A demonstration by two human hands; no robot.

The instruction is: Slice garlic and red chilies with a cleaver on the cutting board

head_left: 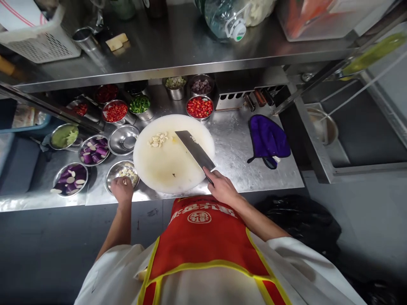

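My right hand (pixel 221 187) is closed round the dark handle of a cleaver (pixel 197 152), whose broad blade lies flat over the right half of a round white cutting board (pixel 159 169). A small pile of garlic cloves (pixel 158 140) sits on the board's left side, with small pale bits by the blade. My left hand (pixel 122 189) is at the near side of a steel bowl (pixel 110 178) that holds pale garlic pieces (pixel 129 173). Its fingers are curled together over the rim, and what they hold is mostly hidden.
Left of the board stand an empty steel bowl (pixel 123 140) and bowls of cut purple eggplant (pixel 93 151). Chopped red chilies (pixel 199 107) and green peppers (pixel 140 103) line the back. A purple cloth (pixel 269 137) lies right, near a knife rack (pixel 233 101). A steel shelf (pixel 190 55) overhangs the counter.
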